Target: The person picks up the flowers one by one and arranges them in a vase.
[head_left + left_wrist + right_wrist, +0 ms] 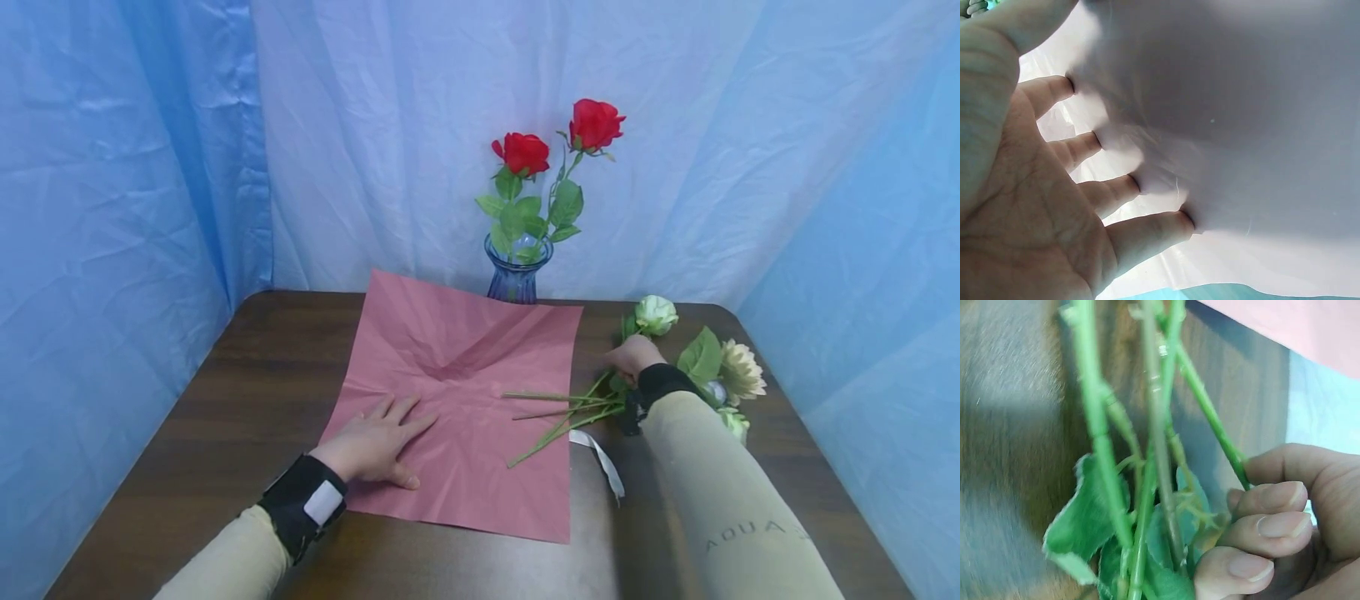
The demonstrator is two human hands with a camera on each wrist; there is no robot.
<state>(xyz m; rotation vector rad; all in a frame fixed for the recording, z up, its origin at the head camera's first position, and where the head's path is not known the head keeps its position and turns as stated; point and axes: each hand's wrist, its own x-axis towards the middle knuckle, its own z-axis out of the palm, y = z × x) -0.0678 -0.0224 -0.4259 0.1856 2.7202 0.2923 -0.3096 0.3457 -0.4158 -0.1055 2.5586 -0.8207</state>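
Note:
A creased pink sheet of wrapping paper (465,467) lies on the table. My left hand (378,446) rests on its left part with the fingers spread, and in the left wrist view those fingertips press against the sheet. At the right, my right hand (636,357) reaches among several artificial flowers. In the right wrist view it pinches one green flower stem (1210,412) between thumb and fingers, beside other stems (1094,406) and a leaf (1085,519). A pale green rose (656,315) shows just beyond that hand. The stem ends overlap the paper's right side.
A blue glass vase (513,279) with two red roses (596,125) stands at the back, behind the paper. A cream flower (741,372) lies right of the right forearm. A white ribbon (600,458) lies by the paper's right edge. Blue curtains (135,208) surround the table (202,417).

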